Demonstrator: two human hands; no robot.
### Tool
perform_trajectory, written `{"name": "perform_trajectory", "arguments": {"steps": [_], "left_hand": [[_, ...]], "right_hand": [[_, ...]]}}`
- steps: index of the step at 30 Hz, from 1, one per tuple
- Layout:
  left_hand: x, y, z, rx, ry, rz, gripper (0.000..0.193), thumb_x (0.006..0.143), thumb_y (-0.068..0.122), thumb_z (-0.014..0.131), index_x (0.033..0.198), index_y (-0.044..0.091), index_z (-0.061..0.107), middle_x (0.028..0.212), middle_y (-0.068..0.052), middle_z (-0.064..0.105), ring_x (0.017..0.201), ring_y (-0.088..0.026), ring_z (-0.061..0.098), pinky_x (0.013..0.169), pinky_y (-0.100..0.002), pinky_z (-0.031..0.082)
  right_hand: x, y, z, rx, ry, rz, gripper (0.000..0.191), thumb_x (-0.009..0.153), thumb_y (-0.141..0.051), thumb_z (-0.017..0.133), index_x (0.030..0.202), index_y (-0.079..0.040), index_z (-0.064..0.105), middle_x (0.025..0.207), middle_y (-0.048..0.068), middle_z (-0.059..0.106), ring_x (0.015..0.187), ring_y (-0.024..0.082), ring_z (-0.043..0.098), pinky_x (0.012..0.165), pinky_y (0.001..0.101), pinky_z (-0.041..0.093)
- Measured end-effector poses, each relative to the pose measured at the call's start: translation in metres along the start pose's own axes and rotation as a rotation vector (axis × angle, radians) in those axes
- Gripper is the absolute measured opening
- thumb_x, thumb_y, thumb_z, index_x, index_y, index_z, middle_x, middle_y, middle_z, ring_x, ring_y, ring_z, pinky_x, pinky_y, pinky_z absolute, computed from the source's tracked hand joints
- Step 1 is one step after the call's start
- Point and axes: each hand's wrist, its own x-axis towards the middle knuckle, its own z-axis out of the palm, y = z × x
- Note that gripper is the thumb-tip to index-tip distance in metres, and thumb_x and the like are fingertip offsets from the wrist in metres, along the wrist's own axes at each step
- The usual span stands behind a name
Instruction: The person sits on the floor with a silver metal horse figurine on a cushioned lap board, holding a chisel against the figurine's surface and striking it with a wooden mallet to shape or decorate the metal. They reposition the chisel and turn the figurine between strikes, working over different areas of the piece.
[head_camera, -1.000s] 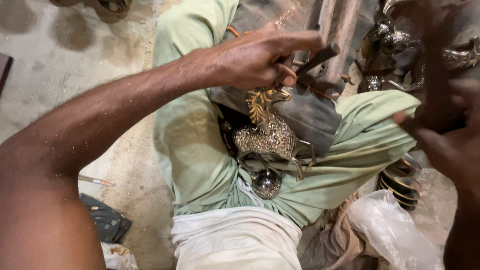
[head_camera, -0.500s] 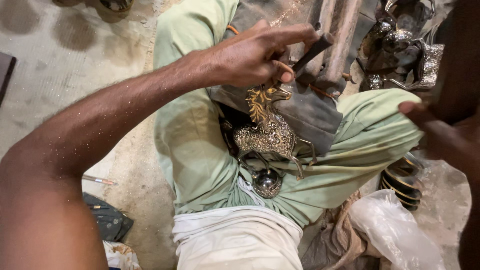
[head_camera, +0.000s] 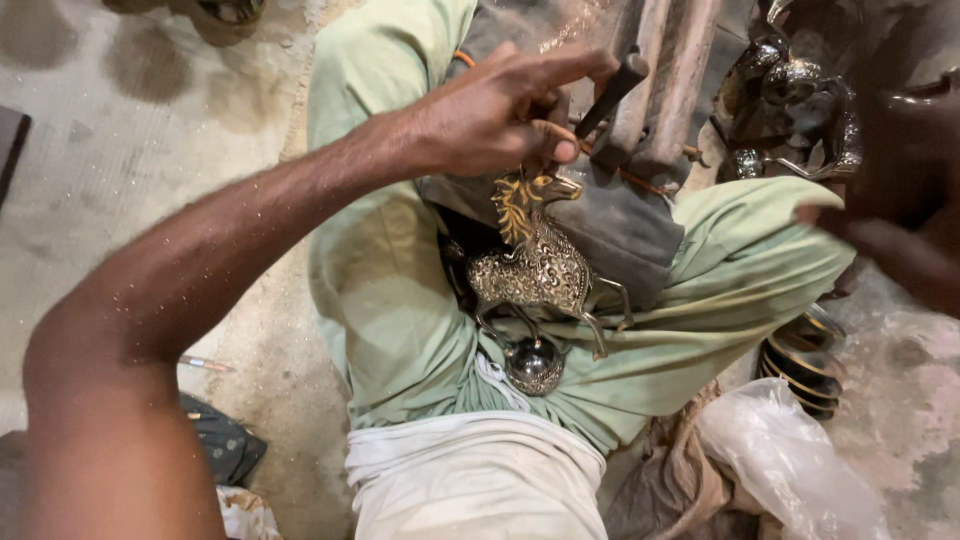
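**A:** Brass deer figurine (head_camera: 535, 265), gold at the head and antlers and darker silver-grey over the patterned body, lies in the lap of the pale green trousers (head_camera: 400, 300), just below the left hand (head_camera: 490, 115). It leans on a grey cloth pad (head_camera: 620, 225) under that hand.

**B:** Which step is that, would you say?

**A:** I judge it to be tool work on the head. The left hand is closed around a dark slim metal tool (head_camera: 612, 88), pinched near the fingertips, the point aimed down at the antlers. The tool's upper end sticks out to the right of the hand.

**B:** And the right hand (head_camera: 900, 235)?

**A:** Blurred at the frame's right edge, well apart from the deer. I cannot tell whether it is wide, narrow or holding something.

**B:** What would a next move call for?

**A:** A steady tip on the antlers and the deer kept from rocking on the pad, I'd think.

**B:** Any containers?

**A:** A crumpled clear plastic bag (head_camera: 790, 465) lies on the floor below the right hand; its contents don't show. Beside it sits a stack of dark ringed metal pieces (head_camera: 800, 355). More shiny metal figurines (head_camera: 790, 100) cluster right of the left hand. A small round metal ball (head_camera: 533, 367) rests below the deer's legs.
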Motion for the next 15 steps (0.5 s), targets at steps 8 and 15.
{"name": "perform_trajectory", "arguments": {"steps": [8,15], "left_hand": [[-0.002,-0.010,0.008,0.085,0.135,0.229,0.071,0.095,0.018,0.082,0.153,0.004,0.044,0.128,-0.020,0.073,0.092,-0.022,0.077,0.086,-0.038,0.064],[-0.006,-0.005,0.005,0.029,0.081,0.037,0.059,0.094,0.022,0.081,0.144,0.006,0.053,0.080,-0.008,0.074,0.070,-0.016,0.074,0.066,-0.037,0.059]], "right_hand": [[0.008,0.002,-0.006,-0.068,-0.045,0.011,0.030,0.088,-0.014,0.078,0.115,-0.002,0.071,0.087,0.011,0.073,0.075,0.017,0.071,0.072,0.0335,0.057],[0.012,0.006,-0.014,-0.294,-0.102,0.124,0.028,0.086,-0.014,0.080,0.112,-0.004,0.073,0.084,0.010,0.071,0.072,0.015,0.069,0.069,0.0330,0.057]]}}
